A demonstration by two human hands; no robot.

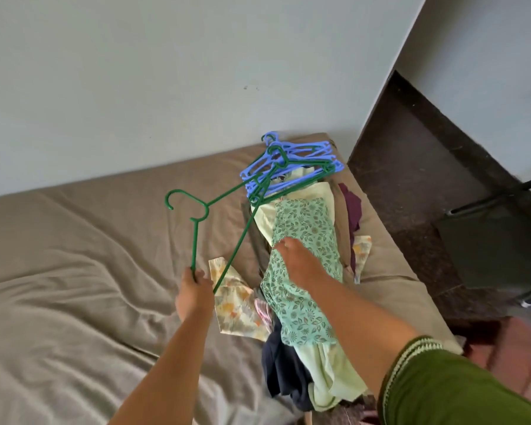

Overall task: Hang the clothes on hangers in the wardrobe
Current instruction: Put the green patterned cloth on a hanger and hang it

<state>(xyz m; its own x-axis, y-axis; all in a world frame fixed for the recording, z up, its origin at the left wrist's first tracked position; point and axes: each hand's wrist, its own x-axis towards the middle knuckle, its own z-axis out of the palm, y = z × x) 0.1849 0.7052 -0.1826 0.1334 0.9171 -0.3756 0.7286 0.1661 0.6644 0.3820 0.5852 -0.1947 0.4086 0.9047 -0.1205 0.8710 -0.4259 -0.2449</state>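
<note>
So you're holding the green hanger [196, 228] up by one corner in your left hand [194, 294] while your right hand [298, 259] is gripping the leaf-print top [301, 271] off the bed [74, 271] pile, probably so they can meet mid-air.

Two bare forearms extend from the wearer; the left hand [193, 294] and right hand [299, 260] carry no rings or bands. A short olive-green fabric sleeve [448, 391], edged with pale embroidered trim, covers the right upper arm.
</note>
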